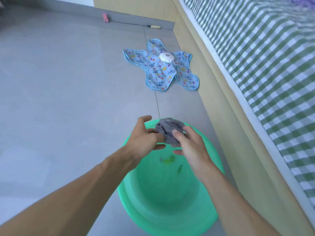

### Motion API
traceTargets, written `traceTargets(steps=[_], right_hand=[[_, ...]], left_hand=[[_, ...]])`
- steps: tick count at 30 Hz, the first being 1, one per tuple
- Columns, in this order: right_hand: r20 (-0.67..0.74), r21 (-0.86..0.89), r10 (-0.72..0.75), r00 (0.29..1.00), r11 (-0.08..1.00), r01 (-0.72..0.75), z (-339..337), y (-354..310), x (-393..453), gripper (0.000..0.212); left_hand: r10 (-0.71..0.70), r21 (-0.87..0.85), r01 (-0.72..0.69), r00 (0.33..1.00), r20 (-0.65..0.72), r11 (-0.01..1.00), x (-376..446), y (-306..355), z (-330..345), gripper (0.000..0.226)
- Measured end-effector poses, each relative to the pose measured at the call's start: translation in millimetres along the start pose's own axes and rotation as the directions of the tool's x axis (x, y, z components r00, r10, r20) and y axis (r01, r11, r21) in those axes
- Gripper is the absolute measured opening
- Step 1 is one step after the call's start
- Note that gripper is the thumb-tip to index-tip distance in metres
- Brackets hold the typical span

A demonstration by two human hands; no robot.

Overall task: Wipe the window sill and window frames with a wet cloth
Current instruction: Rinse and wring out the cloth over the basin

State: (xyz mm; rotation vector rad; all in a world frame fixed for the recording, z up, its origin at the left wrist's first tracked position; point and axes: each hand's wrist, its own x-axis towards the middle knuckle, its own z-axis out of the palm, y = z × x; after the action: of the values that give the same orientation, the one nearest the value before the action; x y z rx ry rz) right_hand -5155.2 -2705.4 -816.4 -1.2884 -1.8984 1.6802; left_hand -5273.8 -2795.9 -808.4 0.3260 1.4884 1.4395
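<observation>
Low in the middle of the frame, both hands hold a bunched grey cloth above a green basin on the grey floor. Left hand pinches the cloth's left edge, its other fingers spread. Right hand grips the cloth's right side, thumb on top. Farther up lies a blue patterned fabric beside a bed with green checked bedding.

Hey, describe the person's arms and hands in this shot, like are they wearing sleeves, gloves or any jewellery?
Both forearms are bare as far as the picture shows, with no sleeve in view. The left hand and the right hand wear no gloves, and no ring, watch or bracelet shows on the fingers or wrists. The frame is slightly blurred, so very fine details cannot be ruled out.
</observation>
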Motion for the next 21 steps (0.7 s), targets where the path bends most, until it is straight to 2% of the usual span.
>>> traceTargets(steps=[2, 5, 7, 10, 13, 15, 17, 18, 19, 21], right_hand=[[-0.072, -0.048, -0.044, 0.996, 0.998, 0.041, 13.4, -27.4, -10.5, 0.019], [-0.02, -0.011, -0.043, 0.999, 0.999, 0.043, 43.2, -91.6, -26.3, 0.042], [0.062, 0.103, 0.002, 0.998, 0.995, -0.008, 67.9, -137.8, -35.6, 0.043], [0.207, 0.293, 0.107, 0.972, 0.942, -0.166, 128.1, -222.6, -50.7, 0.004], [0.276, 0.33, 0.166, 0.947, 0.909, -0.255, 190.2, -295.6, -54.1, 0.016], [0.308, 0.241, 0.111, 0.945, 0.952, -0.19, 233.9, -340.6, -54.6, 0.017], [0.397, 0.052, 0.017, 0.918, 0.998, -0.041, 285.5, -385.2, -51.9, 0.016], [0.423, -0.032, -0.027, 0.906, 0.998, 0.045, 293.9, -395.7, -52.9, 0.017], [0.446, -0.12, -0.071, 0.892, 0.983, 0.138, 309.8, -409.4, -48.2, 0.019], [0.47, -0.228, -0.158, 0.868, 0.929, 0.292, 346.2, -436.0, -36.5, 0.019]], left_hand=[[-0.053, -0.102, 0.049, 0.998, -0.038, 0.994, -16.0, 26.4, -12.6, 0.039], [-0.015, -0.175, -0.003, 0.995, -0.102, 0.985, -46.3, 73.0, -45.2, 0.011], [0.024, -0.141, -0.045, 0.989, -0.147, 0.989, -70.0, 108.2, -75.1, 0.009], [0.035, -0.076, -0.051, 0.978, -0.203, 0.996, -109.7, 173.6, -148.3, 0.012], [0.019, -0.001, -0.02, 0.962, -0.271, 1.0, -139.5, 225.0, -218.9, 0.013], [0.026, 0.113, 0.014, 0.938, -0.345, 0.993, -154.7, 258.4, -264.1, 0.033], [0.073, 0.23, 0.024, 0.911, -0.406, 0.973, -171.1, 294.2, -313.4, 0.055], [0.096, 0.285, 0.021, 0.917, -0.388, 0.958, -174.0, 303.5, -320.7, 0.057], [0.139, 0.324, -0.003, 0.906, -0.399, 0.946, -175.9, 314.7, -336.8, 0.05], [0.202, 0.367, -0.007, 0.844, -0.497, 0.93, -179.8, 333.0, -373.6, 0.027]])
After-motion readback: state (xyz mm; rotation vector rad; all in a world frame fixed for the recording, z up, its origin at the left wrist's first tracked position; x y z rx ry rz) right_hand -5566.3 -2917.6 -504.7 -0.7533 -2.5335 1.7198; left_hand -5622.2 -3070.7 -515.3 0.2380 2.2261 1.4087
